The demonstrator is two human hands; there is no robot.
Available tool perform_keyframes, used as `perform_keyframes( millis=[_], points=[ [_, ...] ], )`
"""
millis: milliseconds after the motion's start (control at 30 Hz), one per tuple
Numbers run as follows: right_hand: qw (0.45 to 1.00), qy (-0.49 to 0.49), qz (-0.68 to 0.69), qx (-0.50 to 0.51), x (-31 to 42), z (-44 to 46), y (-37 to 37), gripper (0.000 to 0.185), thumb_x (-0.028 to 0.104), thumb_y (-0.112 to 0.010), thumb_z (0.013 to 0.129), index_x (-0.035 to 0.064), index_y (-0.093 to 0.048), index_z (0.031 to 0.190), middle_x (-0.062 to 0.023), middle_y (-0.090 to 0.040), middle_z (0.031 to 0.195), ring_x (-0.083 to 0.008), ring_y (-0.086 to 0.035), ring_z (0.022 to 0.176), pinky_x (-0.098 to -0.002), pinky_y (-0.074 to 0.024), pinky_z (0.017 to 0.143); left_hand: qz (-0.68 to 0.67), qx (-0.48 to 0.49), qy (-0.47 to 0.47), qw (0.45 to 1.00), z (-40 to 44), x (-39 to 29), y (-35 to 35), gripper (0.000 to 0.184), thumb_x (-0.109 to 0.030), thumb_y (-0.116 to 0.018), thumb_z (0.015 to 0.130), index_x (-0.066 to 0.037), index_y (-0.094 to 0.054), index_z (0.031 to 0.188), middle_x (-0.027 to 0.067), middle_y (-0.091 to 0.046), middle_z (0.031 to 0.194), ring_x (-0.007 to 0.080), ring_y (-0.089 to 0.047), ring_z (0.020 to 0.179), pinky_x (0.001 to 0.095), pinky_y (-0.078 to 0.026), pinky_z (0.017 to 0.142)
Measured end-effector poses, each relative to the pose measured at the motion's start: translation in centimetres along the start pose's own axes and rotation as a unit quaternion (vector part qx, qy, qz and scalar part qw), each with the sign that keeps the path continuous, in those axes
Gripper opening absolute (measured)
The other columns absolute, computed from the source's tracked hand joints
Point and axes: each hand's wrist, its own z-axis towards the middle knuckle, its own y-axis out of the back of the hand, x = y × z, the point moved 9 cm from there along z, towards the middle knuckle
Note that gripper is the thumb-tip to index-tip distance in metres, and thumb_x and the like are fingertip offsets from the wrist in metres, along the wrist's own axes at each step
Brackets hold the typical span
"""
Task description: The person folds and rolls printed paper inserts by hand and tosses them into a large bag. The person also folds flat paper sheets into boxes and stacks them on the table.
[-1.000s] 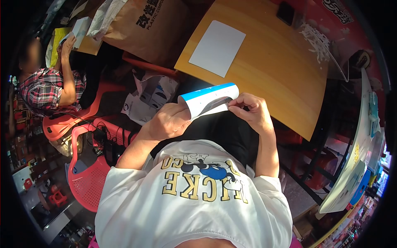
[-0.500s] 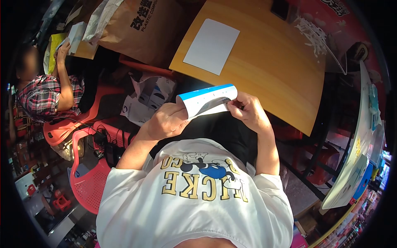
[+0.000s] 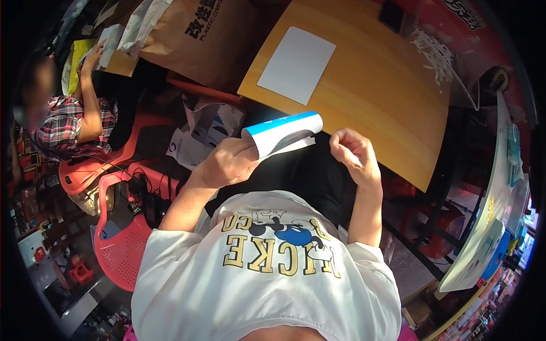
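My left hand is closed around the near left end of a bent white card with a blue band. The card curves over on itself, its open side toward my body, with loose edges at the right end. Just right of the card, apart from it, is my right hand. Its fingers are curled in with thumb and forefinger close together; whether something small sits between them is hidden. On the wooden table ahead lies a flat white sheet.
A heap of thin white strips lies at the table's right, near a dark phone-like object. A large brown paper bag stands beyond. Red chairs are on the left, where another person in a plaid shirt sits. A white board stands right.
My right hand has let go of the card's right end and moved away to the right. My left hand keeps its hold. The card's right edges now hang free.
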Motion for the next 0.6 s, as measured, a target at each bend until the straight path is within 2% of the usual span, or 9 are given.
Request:
perform_keyframes(
  millis=[33, 100, 133, 233, 300, 400, 500, 567, 600],
  points=[
    [1.000, 0.001, -0.001, -0.002, -0.2, 0.0, -0.1, 0.011, 0.009, -0.059, 0.089, -0.0008, -0.056, 0.085, 0.0044, -0.049, 0.073, -0.0018, -0.041, 0.063, -0.0159, -0.0337, 0.056, -0.001, 0.000, -0.002, 1.000, 0.0, 0.0, -0.1, 0.028, 0.002, -0.067, 0.072, 0.002, -0.063, 0.100, 0.0111, -0.067, 0.085, 0.0238, -0.064, 0.068, 0.0314, -0.050, 0.062],
    [0.993, -0.031, -0.061, -0.098, -0.9, 0.1, 0.8, 0.013, 0.011, -0.063, 0.088, -0.0015, -0.060, 0.091, 0.0019, -0.056, 0.080, -0.0041, -0.050, 0.072, -0.0166, -0.0405, 0.065, 0.004, -0.020, -0.003, 1.000, 0.0, -0.1, 0.1, 0.028, 0.001, -0.067, 0.072, 0.001, -0.064, 0.100, 0.0112, -0.067, 0.086, 0.0238, -0.064, 0.068, 0.0316, -0.050, 0.062],
    [0.997, -0.034, -0.022, -0.071, -1.7, 0.2, 0.7, 0.013, 0.007, -0.065, 0.086, -0.0012, -0.062, 0.097, 0.0009, -0.060, 0.086, -0.0054, -0.055, 0.080, -0.0173, -0.0436, 0.073, 0.005, -0.021, -0.005, 1.000, 0.0, -0.2, 0.2, 0.028, 0.001, -0.067, 0.072, 0.001, -0.064, 0.100, 0.0112, -0.067, 0.086, 0.0238, -0.064, 0.068, 0.0316, -0.050, 0.062],
    [0.997, -0.045, -0.032, -0.048, -2.1, 0.5, -0.4, 0.009, 0.007, -0.063, 0.088, -0.0013, -0.061, 0.092, 0.0022, -0.058, 0.081, -0.0037, -0.051, 0.074, -0.0167, -0.0411, 0.067, 0.010, -0.010, -0.012, 1.000, 0.2, -0.3, -0.1, 0.029, 0.002, -0.068, 0.071, 0.001, -0.063, 0.100, 0.0118, -0.067, 0.086, 0.0248, -0.064, 0.068, 0.0316, -0.051, 0.063],
    [0.996, -0.047, -0.059, -0.049, -2.4, 0.6, -0.3, 0.009, 0.007, -0.062, 0.088, -0.0010, -0.061, 0.090, 0.0028, -0.056, 0.079, -0.0034, -0.049, 0.072, -0.0167, -0.0397, 0.065, 0.012, -0.028, -0.055, 0.998, 0.5, -0.7, -0.1, 0.025, 0.002, -0.065, 0.070, 0.001, -0.058, 0.094, 0.0173, -0.061, 0.080, 0.0261, -0.059, 0.059, 0.0324, -0.049, 0.051],
    [0.982, -0.006, -0.176, -0.063, -0.5, 0.4, -0.9, 0.012, 0.011, -0.061, 0.089, 0.0003, -0.058, 0.086, 0.0042, -0.051, 0.075, -0.0025, -0.043, 0.067, -0.0169, -0.0361, 0.059, 0.033, -0.025, -0.062, 0.997, 0.3, -0.4, -0.2, 0.024, 0.001, -0.066, 0.070, 0.001, -0.058, 0.093, 0.0190, -0.061, 0.081, 0.0265, -0.059, 0.060, 0.0317, -0.049, 0.052],
    [0.985, -0.011, -0.165, -0.042, 2.7, -0.2, -1.9, 0.011, 0.009, -0.063, 0.087, 0.0010, -0.057, 0.081, 0.0014, -0.051, 0.071, -0.0053, -0.044, 0.064, -0.0200, -0.0358, 0.055, 0.042, 0.000, -0.068, 0.997, -0.1, 0.7, -1.1, 0.023, 0.000, -0.065, 0.072, 0.002, -0.057, 0.094, 0.0188, -0.061, 0.080, 0.0268, -0.060, 0.060, 0.0319, -0.049, 0.053],
    [0.957, 0.097, -0.275, -0.001, 7.4, -0.4, -3.5, 0.009, 0.005, -0.064, 0.083, 0.0016, -0.058, 0.079, -0.0030, -0.053, 0.069, -0.0108, -0.047, 0.061, -0.0231, -0.0380, 0.055, 0.033, 0.014, -0.075, 0.997, 0.4, 0.9, -1.2, 0.023, 0.001, -0.064, 0.072, 0.003, -0.057, 0.093, 0.0180, -0.061, 0.079, 0.0263, -0.059, 0.059, 0.0324, -0.050, 0.053],
    [0.950, 0.151, -0.271, 0.042, 9.0, -0.5, -4.1, 0.011, 0.006, -0.068, 0.079, 0.0024, -0.058, 0.076, -0.0058, -0.055, 0.070, -0.0157, -0.050, 0.059, -0.0264, -0.0395, 0.054, 0.042, 0.024, -0.069, 0.996, 0.7, 0.9, -1.2, 0.023, 0.000, -0.065, 0.072, 0.003, -0.057, 0.093, 0.0173, -0.061, 0.078, 0.0262, -0.060, 0.059, 0.0326, -0.050, 0.053]
  ],
)
